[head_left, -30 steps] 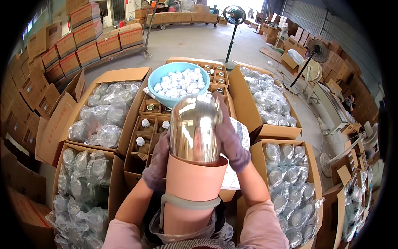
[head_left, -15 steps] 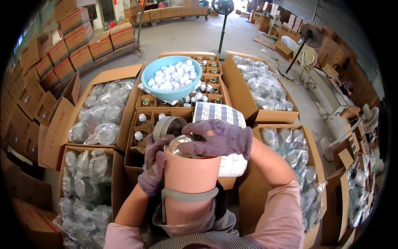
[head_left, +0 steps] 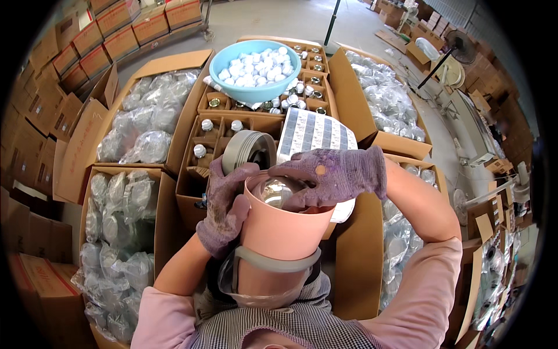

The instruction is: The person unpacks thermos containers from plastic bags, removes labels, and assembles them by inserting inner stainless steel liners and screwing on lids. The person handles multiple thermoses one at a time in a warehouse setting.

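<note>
In the head view, the pink cylinder (head_left: 285, 232) sits mouth-up beyond the near edge of the divided carton (head_left: 187, 198); the left hand (head_left: 225, 206) curls against its rim, probably for steadying. The right hand (head_left: 334, 179) bends over the shiny dome (head_left: 276, 193) inside, perhaps guiding it; whether either hand pinches, I cannot tell.

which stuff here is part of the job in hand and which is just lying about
Part of the job:
Pink cylinder, against the left hand
Silvery vessel inside it, at the right hand
Grey threaded ring, by the left hand

Seemingly just lying about:
Blue basin, untouched
Standing fan, upper right
Stacked cartons, upper left
</note>
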Tool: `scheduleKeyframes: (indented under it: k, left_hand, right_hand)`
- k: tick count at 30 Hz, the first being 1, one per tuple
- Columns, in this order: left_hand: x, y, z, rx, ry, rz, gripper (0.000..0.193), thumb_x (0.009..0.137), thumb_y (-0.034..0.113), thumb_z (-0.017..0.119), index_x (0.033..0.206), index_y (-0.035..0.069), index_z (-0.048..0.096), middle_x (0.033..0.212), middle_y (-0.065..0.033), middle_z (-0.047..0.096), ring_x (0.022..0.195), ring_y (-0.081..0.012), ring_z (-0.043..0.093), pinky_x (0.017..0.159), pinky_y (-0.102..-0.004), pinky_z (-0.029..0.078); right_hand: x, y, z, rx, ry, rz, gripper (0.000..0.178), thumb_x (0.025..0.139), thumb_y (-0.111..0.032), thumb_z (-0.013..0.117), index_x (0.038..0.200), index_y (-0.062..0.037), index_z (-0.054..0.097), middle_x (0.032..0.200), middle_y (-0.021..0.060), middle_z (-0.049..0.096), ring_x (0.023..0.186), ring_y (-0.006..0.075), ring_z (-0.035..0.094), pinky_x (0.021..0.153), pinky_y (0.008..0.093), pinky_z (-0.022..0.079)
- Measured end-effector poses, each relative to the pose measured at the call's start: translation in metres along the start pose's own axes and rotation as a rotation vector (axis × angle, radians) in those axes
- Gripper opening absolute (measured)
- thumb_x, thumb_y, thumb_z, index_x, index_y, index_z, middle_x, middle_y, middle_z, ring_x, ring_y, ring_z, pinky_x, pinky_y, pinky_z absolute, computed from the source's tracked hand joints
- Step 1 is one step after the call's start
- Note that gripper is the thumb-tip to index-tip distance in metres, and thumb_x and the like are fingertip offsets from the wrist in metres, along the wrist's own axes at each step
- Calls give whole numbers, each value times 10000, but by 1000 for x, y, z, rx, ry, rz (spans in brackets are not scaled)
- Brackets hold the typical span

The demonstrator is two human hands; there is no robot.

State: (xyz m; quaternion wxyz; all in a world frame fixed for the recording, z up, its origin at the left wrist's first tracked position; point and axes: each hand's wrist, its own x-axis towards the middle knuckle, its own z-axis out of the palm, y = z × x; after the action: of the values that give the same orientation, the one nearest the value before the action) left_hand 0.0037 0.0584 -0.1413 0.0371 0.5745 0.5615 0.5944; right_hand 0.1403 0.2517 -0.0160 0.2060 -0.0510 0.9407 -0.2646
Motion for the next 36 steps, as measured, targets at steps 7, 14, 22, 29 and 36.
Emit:
scheduleKeyframes:
  k: [7, 14, 22, 29, 36]
  left_hand:
    - [0, 6, 5, -13, -11, 12, 484, 898, 437, 609, 1126, 12, 650, 1154, -155, 615, 1160, -340, 423, 1012, -449, 378]
    - [-7, 4, 11, 8, -65, 72, 444, 956, 438, 530, 1161, 50, 599, 1119, -163, 623, 1144, -348, 459, 1014, -491, 368]
    - [-10, 28, 23, 27, -119, -5, 517, 967, 495, 488, 1081, 16, 646, 1244, -239, 466, 1116, -341, 484, 1013, -473, 352]
    - [-16, 17, 20, 84, -65, -25, 247, 797, 135, 617, 1005, 16, 675, 1053, -188, 642, 1108, -377, 503, 946, -439, 457]
    - [36, 5, -20, -7, 295, -81, 530, 859, 32, 690, 1363, 11, 526, 1355, -194, 488, 1113, -302, 578, 866, -339, 535]
  right_hand:
    - [0, 10, 8, 16, 29, -172, 694, 861, -441, 666, 1419, -69, 489, 1225, 188, 643, 1033, 311, 659, 872, 404, 525]
    - [-17, 2, 33, 70, 82, -78, 510, 852, -314, 649, 1338, -179, 567, 1039, 124, 646, 774, 274, 659, 717, 356, 526]
    - [-7, -16, 42, -43, -65, 211, 481, 892, -524, 562, 1102, -106, 674, 935, 163, 687, 905, 305, 681, 807, 391, 529]
    - [4, -1, 55, -308, -9, -65, 355, 963, -351, 489, 1296, -260, 573, 992, 156, 676, 959, 332, 665, 835, 422, 531]
    - [-13, -14, 7, 438, 573, 315, 527, 959, -462, 583, 1334, -92, 566, 1078, 145, 684, 990, 223, 667, 909, 361, 513]
